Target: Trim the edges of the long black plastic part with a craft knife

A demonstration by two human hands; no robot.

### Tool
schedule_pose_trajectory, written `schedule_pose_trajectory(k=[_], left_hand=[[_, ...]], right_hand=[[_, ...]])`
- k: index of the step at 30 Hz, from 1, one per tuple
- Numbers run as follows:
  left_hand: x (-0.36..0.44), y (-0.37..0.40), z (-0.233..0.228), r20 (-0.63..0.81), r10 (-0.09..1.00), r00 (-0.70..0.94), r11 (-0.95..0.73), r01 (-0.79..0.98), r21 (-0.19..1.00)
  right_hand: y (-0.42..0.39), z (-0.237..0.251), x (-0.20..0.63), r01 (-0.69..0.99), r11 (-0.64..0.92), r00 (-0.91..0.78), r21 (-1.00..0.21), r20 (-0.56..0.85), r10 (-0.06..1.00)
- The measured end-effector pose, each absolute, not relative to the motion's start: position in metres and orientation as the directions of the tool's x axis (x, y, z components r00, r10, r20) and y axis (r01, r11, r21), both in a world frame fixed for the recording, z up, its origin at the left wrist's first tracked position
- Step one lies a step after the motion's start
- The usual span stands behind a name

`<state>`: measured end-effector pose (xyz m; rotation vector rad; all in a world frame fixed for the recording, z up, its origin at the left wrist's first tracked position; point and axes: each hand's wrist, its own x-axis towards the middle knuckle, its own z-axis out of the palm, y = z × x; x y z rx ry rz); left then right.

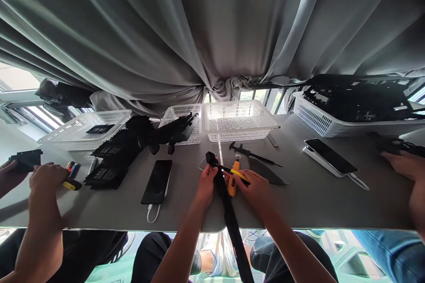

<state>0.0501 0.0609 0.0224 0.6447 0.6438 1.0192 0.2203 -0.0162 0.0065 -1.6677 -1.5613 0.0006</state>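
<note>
The left hand (206, 181) is closed around the upper end of a long black part (229, 212), thumb and fingers pinched near its blocky head. The part is at the near middle of the worktop (116, 210), slanting down past the near edge. The right hand (255, 185) is wrapped around a slim yellow-and-black tool (241, 176), its tip meeting the black part just below the head.

Just behind this tool lies a thicker yellow tool (232, 189); any lettering on it is too small to read. Slightly farther and to the right are a dark caliper (254, 154), its scale illegible, and a grey wedge-shaped piece (267, 172). To the left lies a dark-screened phone (156, 183) with a white cable (153, 214); another phone (332, 155) rests on a white block (320, 162) to the right. Neither shows a readable brand.

Farther left, black slotted parts (111, 157) are piled up. White baskets line the far side, the right one (310, 117) heaped with black pieces (358, 99). At far left, a co-worker's hand (49, 174) is near a yellow-and-black handle (71, 184); another person's hand (403, 163) touches a dark object at far right. Below, a pale shoe (217, 261) carries letters resembling "IEOX", turned sideways and uncertain.
</note>
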Motion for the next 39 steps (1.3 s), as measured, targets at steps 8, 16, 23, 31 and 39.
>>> schedule_pose_trajectory(k=[8,16,23,31,39], left_hand=[[0.048,0.057,0.029,-0.204,0.902,0.382,0.392,-0.521,0.759],[0.047,0.054,0.036,-0.199,0.883,0.425,0.406,-0.48,0.778],[0.048,0.053,0.035,-0.216,0.875,0.432,0.41,-0.428,0.805],[0.047,0.053,0.035,-0.198,0.848,0.492,0.413,-0.378,0.828],[0.048,0.055,0.031,-0.186,0.846,0.5,0.393,-0.349,0.851]], right_hand=[[-0.017,0.01,0.22,0.781,0.113,0.257,-0.614,0.481,0.838],[-0.018,0.005,0.224,0.76,0.026,0.336,-0.649,0.427,0.84],[-0.013,0.004,0.227,0.809,0.059,0.311,-0.585,0.511,0.802],[-0.017,0.009,0.228,0.86,0.113,0.246,-0.498,0.598,0.763],[-0.019,0.014,0.227,0.867,0.159,0.179,-0.472,0.593,0.785]])
